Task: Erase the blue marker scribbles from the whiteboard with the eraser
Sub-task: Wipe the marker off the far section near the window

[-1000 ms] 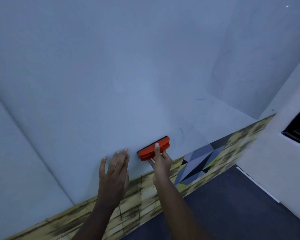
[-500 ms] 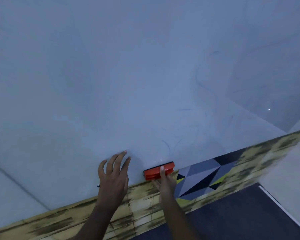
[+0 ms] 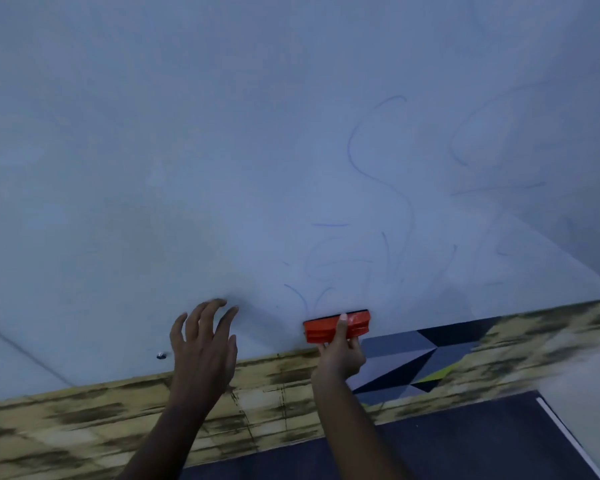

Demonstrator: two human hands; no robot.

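Eraser (image 3: pixel 336 326) dropped from mid-board to whiteboard (image 3: pixel 153 168) bottom edge, pinched by right hand (image 3: pixel 340 353). Left hand (image 3: pixel 203 344) splayed, empty. Blue scribbles (image 3: pixel 378 202) remained above; risk: faint strokes missed, eraser slipping off edge.

The right hand (image 3: pixel 340 355) covers the middle of the eraser (image 3: pixel 336 326), hiding its grip there. Both forearms run off the bottom edge. The blue scribbles (image 3: pixel 378 188) are faint, their shapes unreadable. The whiteboard (image 3: pixel 153 150) continues past the frame's top.
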